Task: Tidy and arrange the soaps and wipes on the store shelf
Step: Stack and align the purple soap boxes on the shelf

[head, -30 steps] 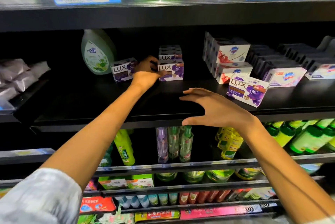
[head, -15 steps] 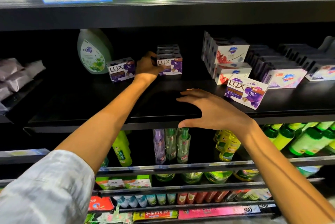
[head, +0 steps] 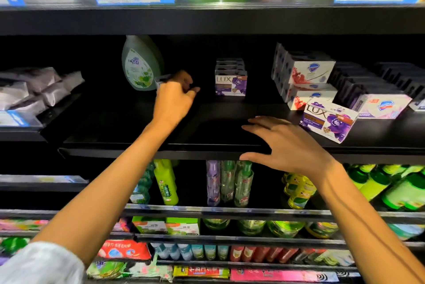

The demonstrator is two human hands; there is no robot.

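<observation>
On the black middle shelf [head: 128, 127] a row of purple LUX soap boxes [head: 231, 82] stands facing front at the centre back. My left hand [head: 174, 97] is left of that row, fingers curled over another LUX soap box [head: 161, 79], which is hidden except for one corner. A third LUX box [head: 328, 120] lies tilted near the shelf's front at the right. My right hand [head: 287, 145] rests flat with spread fingers on the shelf's front edge. White soap boxes [head: 308, 72] are stacked at the right back. Grey wipes packs [head: 27, 90] lie at the far left.
A green liquid soap bottle [head: 140, 65] stands right behind my left hand. More white soap boxes [head: 381, 105] and dark box rows fill the right end. Price tags hang on the shelf above. Spray bottles [head: 227, 182] stand on the shelf below.
My left hand left the centre LUX row and moved left onto the single LUX box by the green bottle. My right hand stayed on the shelf edge.
</observation>
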